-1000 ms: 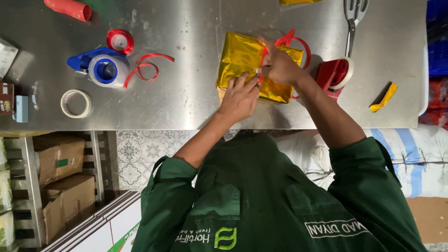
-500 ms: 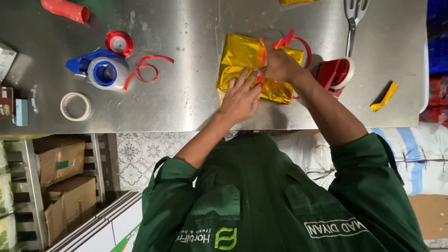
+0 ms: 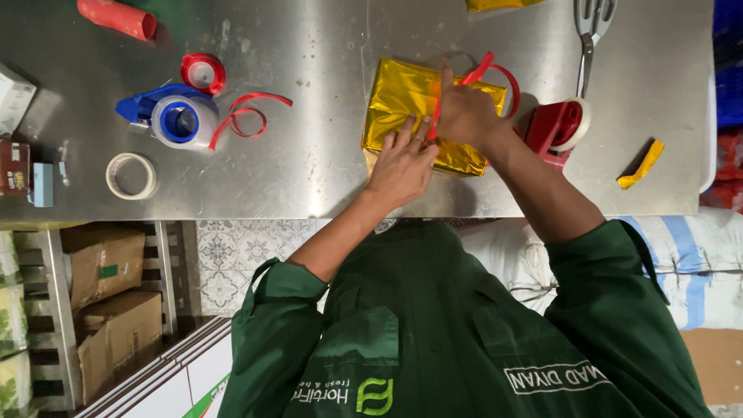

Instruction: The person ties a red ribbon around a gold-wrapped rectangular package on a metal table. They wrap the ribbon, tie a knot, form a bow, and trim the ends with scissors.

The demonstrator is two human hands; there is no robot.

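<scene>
A box wrapped in gold foil (image 3: 398, 97) lies on the steel table (image 3: 309, 162). My left hand (image 3: 402, 162) rests on the box's near edge, its fingertips pressing a red ribbon (image 3: 495, 73) against the foil. On top of the box, my right hand (image 3: 464, 116) pinches the same ribbon. The ribbon runs down across the wrapping, and a loop of it sticks out past the far right corner. Both hands touch each other over the box.
A red tape dispenser (image 3: 561, 128), scissors (image 3: 592, 23) and a gold foil scrap (image 3: 641, 164) lie to the right. To the left are a blue tape dispenser (image 3: 174, 116), a red ribbon spool (image 3: 203, 73), a loose ribbon curl (image 3: 244, 116) and a clear tape roll (image 3: 130, 176). Cardboard boxes (image 3: 104, 263) sit below the table.
My hands have shifted slightly on the box while working the ribbon; the ribbon now lies straighter across the foil. The box has stayed in place.
</scene>
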